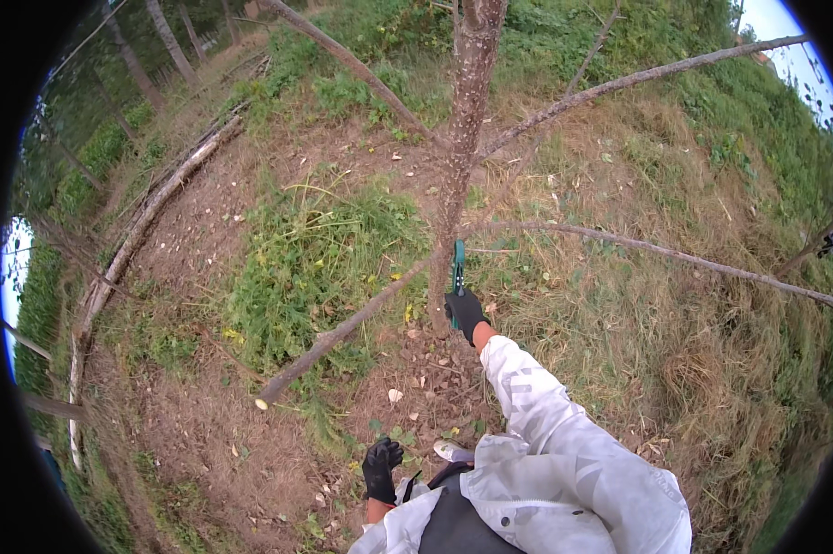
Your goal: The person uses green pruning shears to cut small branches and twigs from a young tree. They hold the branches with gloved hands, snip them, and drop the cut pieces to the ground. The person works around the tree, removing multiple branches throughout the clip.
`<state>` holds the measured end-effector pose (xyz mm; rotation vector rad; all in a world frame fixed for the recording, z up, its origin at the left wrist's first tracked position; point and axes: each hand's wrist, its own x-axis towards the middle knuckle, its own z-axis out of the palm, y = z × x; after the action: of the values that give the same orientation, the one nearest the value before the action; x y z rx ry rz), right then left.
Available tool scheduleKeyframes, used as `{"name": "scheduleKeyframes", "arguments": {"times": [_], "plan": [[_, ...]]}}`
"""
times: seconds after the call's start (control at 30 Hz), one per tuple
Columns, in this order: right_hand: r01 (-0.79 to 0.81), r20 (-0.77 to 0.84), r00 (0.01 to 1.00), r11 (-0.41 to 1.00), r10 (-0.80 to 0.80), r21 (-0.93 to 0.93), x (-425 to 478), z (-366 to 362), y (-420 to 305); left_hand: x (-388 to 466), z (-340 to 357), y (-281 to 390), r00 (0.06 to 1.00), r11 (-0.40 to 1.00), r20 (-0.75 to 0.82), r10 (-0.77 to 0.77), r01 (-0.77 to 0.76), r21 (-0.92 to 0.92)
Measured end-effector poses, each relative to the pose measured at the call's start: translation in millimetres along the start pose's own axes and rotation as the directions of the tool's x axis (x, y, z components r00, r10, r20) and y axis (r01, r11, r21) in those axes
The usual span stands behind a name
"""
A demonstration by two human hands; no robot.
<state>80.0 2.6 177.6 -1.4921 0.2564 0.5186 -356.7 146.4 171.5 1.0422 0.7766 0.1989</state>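
My right hand [466, 315], in a black glove, grips a green hand tool [458, 266] upright against the right side of a slim tree trunk [451, 208]. The tool looks like a pruning tool, though its exact kind is hard to tell. Just above it, a thin bare branch [596, 235] leaves the trunk to the right. A thicker branch [333, 339] slants down to the left and ends in a pale cut face [261, 404]. My left hand [381, 464], also gloved in black, hangs low before my body with its fingers curled; nothing shows in it.
Higher branches spread from the trunk at upper left [361, 73] and upper right [645, 79]. Green weeds [305, 256] grow left of the trunk. A long fallen log [146, 215] lies farther left. Dry grass [665, 311] covers the ground at right. My shoe [451, 451] stands below the trunk's base.
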Motion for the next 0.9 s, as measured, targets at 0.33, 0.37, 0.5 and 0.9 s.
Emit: {"name": "scheduleKeyframes", "arguments": {"times": [0.33, 0.37, 0.5, 0.9], "plan": [[0.09, -0.161, 0.98, 0.985, -0.113, -0.144, 12.3, 10.8, 16.9, -0.5, -8.5, 0.5, 0.999, 1.0, -0.041, -0.007, 0.007, 0.004], [0.123, -0.175, 0.974, 0.983, -0.145, -0.133, 15.0, 10.6, 19.1, -0.3, -9.3, 1.5, 0.999, 1.0, -0.043, -0.014, 0.015, 0.01], [0.126, -0.161, 0.975, 0.979, -0.151, -0.158, 12.9, 13.1, 17.4, -2.6, -13.4, 2.0, 0.998, 0.999, -0.05, -0.033, 0.033, 0.014], [0.18, -0.199, 0.962, 0.982, -0.188, -0.059, 14.1, 20.0, 19.3, -5.0, -20.8, 1.9, 1.0, 1.0, -0.017, -0.007, 0.008, 0.021]]}}
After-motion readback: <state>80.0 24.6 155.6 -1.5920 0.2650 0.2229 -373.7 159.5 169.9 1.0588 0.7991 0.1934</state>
